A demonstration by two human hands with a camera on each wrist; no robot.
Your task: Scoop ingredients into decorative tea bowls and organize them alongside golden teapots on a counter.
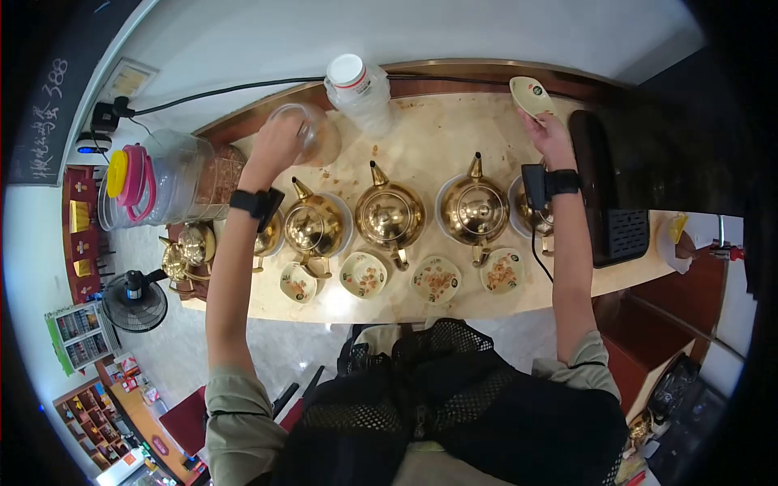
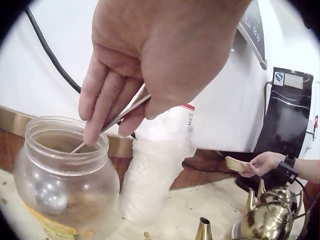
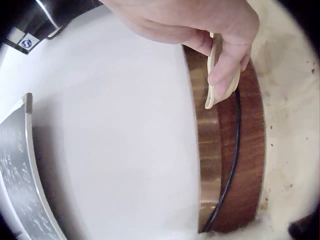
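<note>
My left hand pinches the thin metal handle of a spoon, which slants down into a round clear jar. Through the jar wall shows the spoon's shiny rounded end, beside brownish contents. At the back right of the counter, my right hand grips a small cream bowl by its edge, tilted, thumb on one face. Nearer me stand several gold teapots in a row. In front of them sit small bowls holding brownish-orange bits.
A plastic-wrapped white stack stands right of the jar. Further left is a large clear container with a pink-and-yellow lid. At the right lies a black tray. A black cable runs along the back wall.
</note>
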